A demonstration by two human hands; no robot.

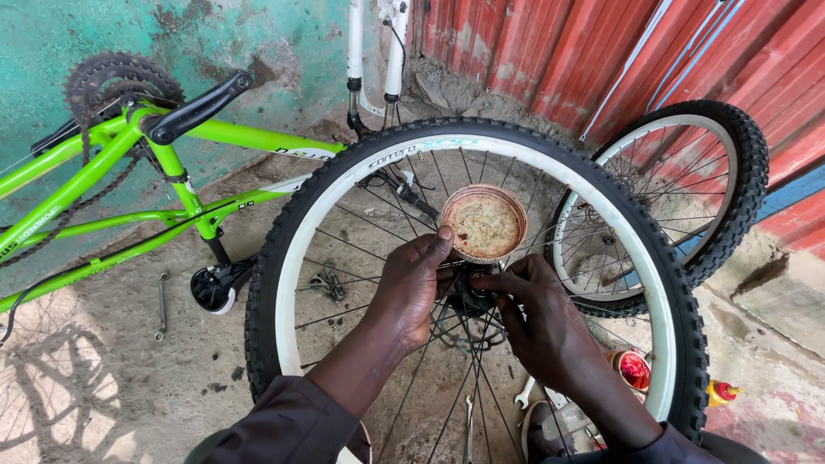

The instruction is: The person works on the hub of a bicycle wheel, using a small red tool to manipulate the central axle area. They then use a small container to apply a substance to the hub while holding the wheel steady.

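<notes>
Fingers (434,249) of my left hand (411,288) pinch the grease tin (483,223); my right hand (537,314) closes on the wheel's hub (471,296) just below it.

Bare concrete floor (129,378); left of the upturned green bicycle's saddle (215,288), a spanner (161,305); right, a chain piece (329,282).

Left hand (411,288) holding round tin (483,223), right hand (537,318) at wheel (468,283) hub (468,296), green bicycle frame (129,172) behind

We see soft, even daylight and a sharp picture throughout. Faint spoke shadows fall on the concrete floor (77,378) at lower left; straight lines bow slightly toward the edges.
</notes>
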